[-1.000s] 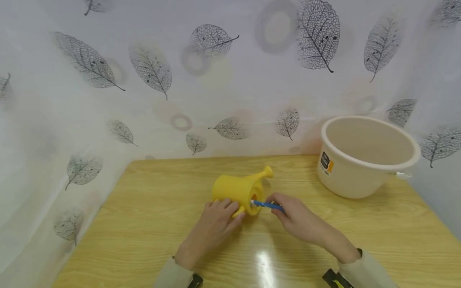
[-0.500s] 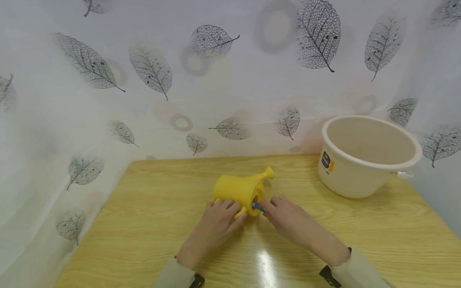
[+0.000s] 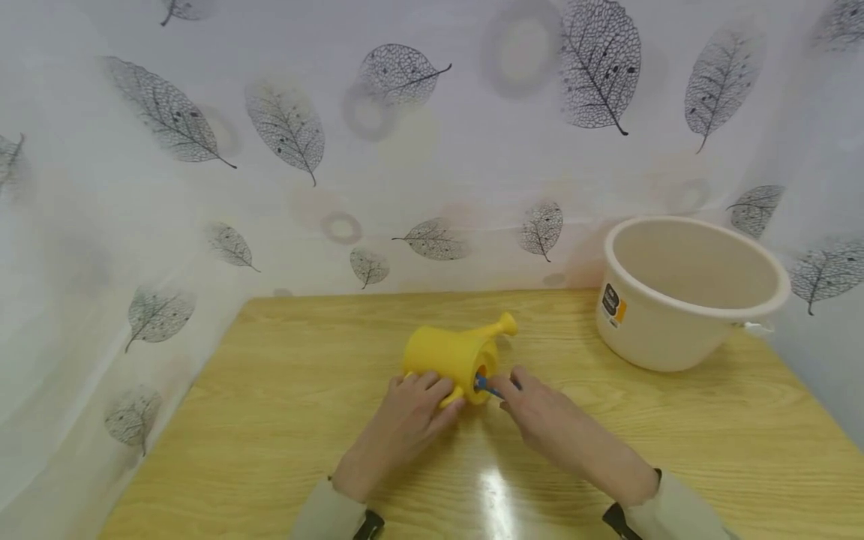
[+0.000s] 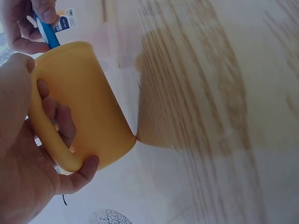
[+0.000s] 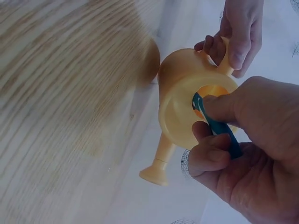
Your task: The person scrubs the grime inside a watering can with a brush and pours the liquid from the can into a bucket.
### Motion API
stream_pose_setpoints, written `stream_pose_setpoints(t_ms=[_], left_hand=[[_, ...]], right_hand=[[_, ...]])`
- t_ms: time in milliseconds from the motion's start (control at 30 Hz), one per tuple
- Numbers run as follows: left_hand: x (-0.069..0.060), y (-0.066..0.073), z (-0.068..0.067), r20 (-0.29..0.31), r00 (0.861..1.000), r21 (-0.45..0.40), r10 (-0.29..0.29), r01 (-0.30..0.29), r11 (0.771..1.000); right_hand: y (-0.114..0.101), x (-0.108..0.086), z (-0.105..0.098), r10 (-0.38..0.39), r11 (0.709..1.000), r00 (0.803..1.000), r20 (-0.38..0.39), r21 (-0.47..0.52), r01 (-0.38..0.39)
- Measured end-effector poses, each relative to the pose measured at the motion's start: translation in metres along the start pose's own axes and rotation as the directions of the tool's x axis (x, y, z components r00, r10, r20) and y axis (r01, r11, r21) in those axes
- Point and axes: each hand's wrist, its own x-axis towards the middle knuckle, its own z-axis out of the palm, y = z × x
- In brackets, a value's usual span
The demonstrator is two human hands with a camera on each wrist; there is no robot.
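Note:
A yellow watering can [image 3: 439,352] lies on its side on the wooden table, its spout pointing to the far right and its opening facing right. My left hand [image 3: 408,412] grips the can's handle [image 4: 51,135], fingers curled through the loop. With thumb and fingers, my right hand [image 3: 550,416] pinches a slim blue toothbrush [image 5: 219,128] at the can's mouth. The brush's front end goes into the round opening [image 5: 212,91], and its head is hidden inside. In the left wrist view, part of the blue handle [image 4: 49,35] shows above the can's rim.
A large cream bucket [image 3: 648,337] with a label stands at the back right of the wooden table [image 3: 304,352]. Behind and to the left hangs a white cloth [image 3: 459,150] printed with dark leaves. Table surface extends left of the can and in front of it.
The right hand has moved left toward the can, and the toothbrush has gone deeper into its opening. In the last half second it shifted only slightly. The left hand keeps its grip.

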Motion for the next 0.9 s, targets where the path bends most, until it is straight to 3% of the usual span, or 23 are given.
stream_pose_setpoints(t_ms=[133,267,467,667,900], left_hand=[[0.0,0.0,0.001,-0.016,1.0,-0.014,0.004,-0.004,1.0],[0.0,0.0,0.001,-0.017,1.0,-0.027,0.006,-0.006,1.0],[0.002,-0.001,-0.002,0.023,0.999,-0.057,-0.027,0.028,0.998],[0.001,-0.002,-0.002,0.022,0.999,-0.066,-0.025,0.027,0.997],[-0.001,-0.001,0.001,0.002,1.0,-0.038,-0.005,0.005,0.999]], right_hand=[[0.002,0.004,0.003,-0.008,1.0,1.0,-0.009,0.013,0.008],[0.003,0.008,0.002,0.002,0.999,0.999,0.034,0.053,-0.004],[-0.001,0.01,-0.007,0.079,0.991,0.996,0.044,0.107,-0.083],[-0.009,0.007,-0.012,0.09,0.995,0.996,-0.004,-0.031,-0.09],[-0.011,0.008,-0.01,0.053,0.977,0.995,-0.09,-0.199,-0.07]])
